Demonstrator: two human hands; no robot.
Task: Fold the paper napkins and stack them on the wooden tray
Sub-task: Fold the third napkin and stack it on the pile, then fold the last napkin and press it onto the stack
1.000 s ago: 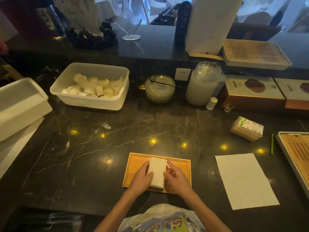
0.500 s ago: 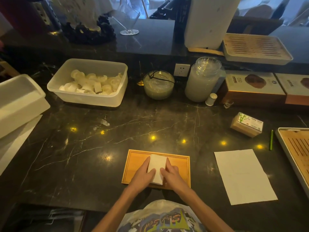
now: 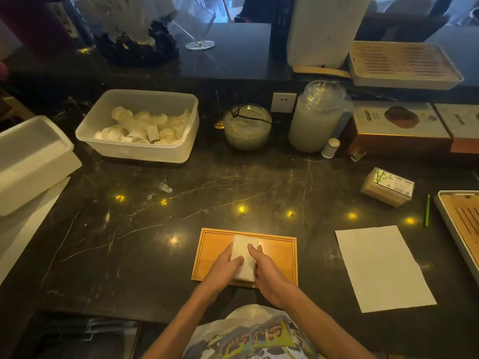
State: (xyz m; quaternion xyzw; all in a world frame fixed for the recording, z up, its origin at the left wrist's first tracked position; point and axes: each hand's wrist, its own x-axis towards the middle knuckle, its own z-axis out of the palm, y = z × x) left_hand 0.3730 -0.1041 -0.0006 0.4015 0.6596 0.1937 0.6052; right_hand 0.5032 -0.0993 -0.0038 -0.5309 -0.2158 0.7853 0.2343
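The folded napkin (image 3: 245, 247) lay on the wooden tray (image 3: 281, 255), a little left of the tray's middle. Its long side ran from the tray's near rim toward the far rim, and its near end seemed to reach the near rim. The left hand (image 3: 224, 266) held the napkin's left edge and the right hand (image 3: 268, 269) its right edge. Each had the thumb on top and the fingers curled close against the side, so both were narrow and clamped on the paper.

The step looked like seating the napkin as the base of the stack. To do it well, the thumbs would need to press flat along the creases so the layers did not spring open. The sides would need squaring with the tray's rims before release, and both hands would best lift off together so the thin paper did not drag.

Right of the tray, well apart from it, an unfolded sheet (image 3: 383, 268) lay flat on the counter (image 3: 155, 229), probably the next to fold.
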